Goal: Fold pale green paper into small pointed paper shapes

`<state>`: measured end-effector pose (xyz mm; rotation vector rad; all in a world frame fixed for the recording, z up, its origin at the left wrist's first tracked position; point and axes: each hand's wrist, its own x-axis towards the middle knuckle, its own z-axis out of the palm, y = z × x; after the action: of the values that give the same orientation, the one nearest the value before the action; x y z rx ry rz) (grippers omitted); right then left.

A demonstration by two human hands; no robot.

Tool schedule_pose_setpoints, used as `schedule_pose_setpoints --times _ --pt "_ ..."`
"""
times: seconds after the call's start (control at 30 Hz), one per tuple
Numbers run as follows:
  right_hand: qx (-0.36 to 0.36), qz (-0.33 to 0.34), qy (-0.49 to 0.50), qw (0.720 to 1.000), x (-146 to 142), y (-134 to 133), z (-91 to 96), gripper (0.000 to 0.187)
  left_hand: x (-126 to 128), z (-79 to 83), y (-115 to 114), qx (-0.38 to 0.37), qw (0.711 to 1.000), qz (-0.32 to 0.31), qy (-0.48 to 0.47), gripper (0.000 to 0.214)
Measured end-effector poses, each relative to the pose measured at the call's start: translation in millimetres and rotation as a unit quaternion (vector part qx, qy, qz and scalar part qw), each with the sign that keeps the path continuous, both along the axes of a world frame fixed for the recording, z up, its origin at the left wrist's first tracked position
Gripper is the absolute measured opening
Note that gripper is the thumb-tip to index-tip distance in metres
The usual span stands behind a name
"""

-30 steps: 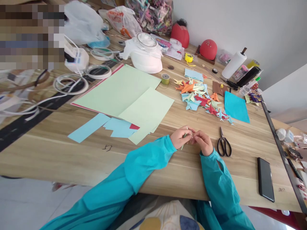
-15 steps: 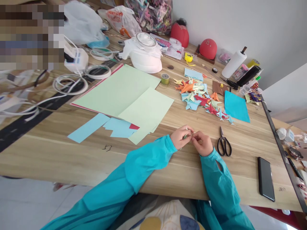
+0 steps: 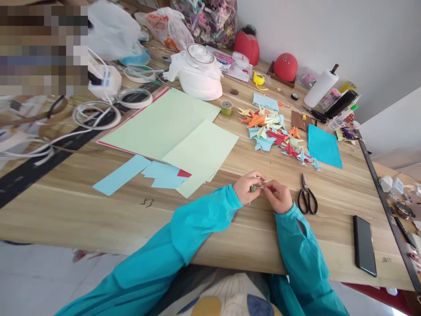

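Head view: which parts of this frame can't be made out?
Small pale green folded paper: head view, mostly covered by the fingers of the left hand and right hand; its shape is too small to tell.
Pixelated block, top left: head view, blur hides whatever is there.
Small clutter at the right: cut off by the frame edge.

Scissors [image 3: 307, 197] lie right of the right hand [image 3: 279, 196], phone [image 3: 364, 245] farther right; folded papers [image 3: 276, 131], perhaps cranes, behind.
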<state>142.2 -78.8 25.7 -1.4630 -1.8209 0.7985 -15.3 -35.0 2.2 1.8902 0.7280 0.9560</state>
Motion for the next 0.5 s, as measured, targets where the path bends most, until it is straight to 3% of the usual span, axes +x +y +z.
schedule_pose_setpoints --times 0.5 --pt "0.030 -0.004 -0.039 0.999 -2.1 0.1 -0.3 0.009 -0.3 1.2 -0.6 0.010 1.000 0.006 0.000 0.007"
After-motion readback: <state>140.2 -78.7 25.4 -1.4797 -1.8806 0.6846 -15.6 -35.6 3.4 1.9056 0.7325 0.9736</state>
